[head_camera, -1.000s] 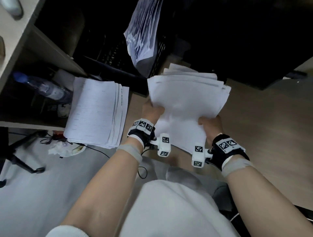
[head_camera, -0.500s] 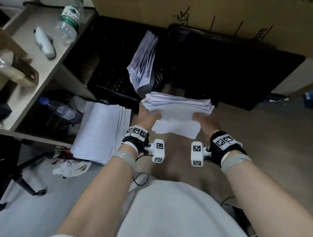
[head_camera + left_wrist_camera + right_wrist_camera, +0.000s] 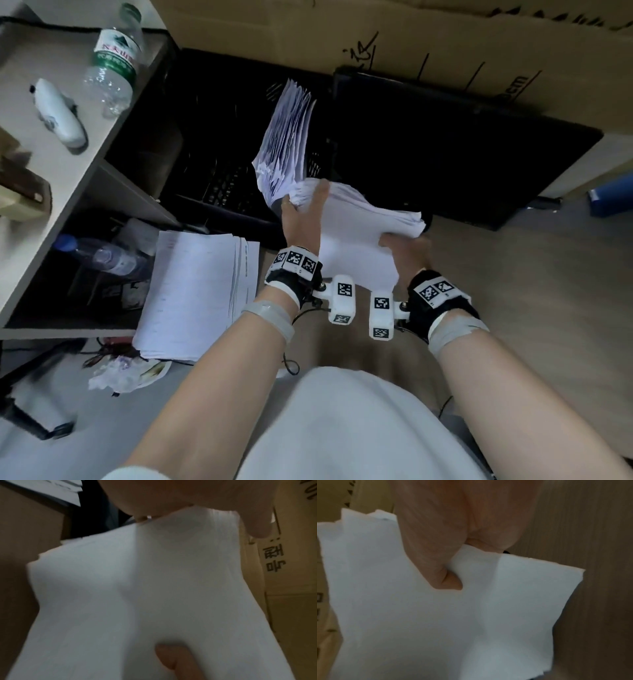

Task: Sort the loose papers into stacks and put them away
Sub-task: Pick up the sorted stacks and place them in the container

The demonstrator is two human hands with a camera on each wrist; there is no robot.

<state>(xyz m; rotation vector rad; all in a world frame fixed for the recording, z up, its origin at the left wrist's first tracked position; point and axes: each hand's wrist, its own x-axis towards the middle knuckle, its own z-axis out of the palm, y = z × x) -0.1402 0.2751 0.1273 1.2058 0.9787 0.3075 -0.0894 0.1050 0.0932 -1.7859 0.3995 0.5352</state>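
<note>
Now both hands grip a paper stack (image 3: 356, 226) beside the black crate (image 3: 219, 178) holding upright papers (image 3: 286, 137).

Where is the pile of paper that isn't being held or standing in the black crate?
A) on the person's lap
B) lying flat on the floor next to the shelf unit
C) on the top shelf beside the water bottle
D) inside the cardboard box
B: in the head view the loose pile lies flat on the floor against the shelf unit, to the left of the left hand, which grips the held stack.
</note>
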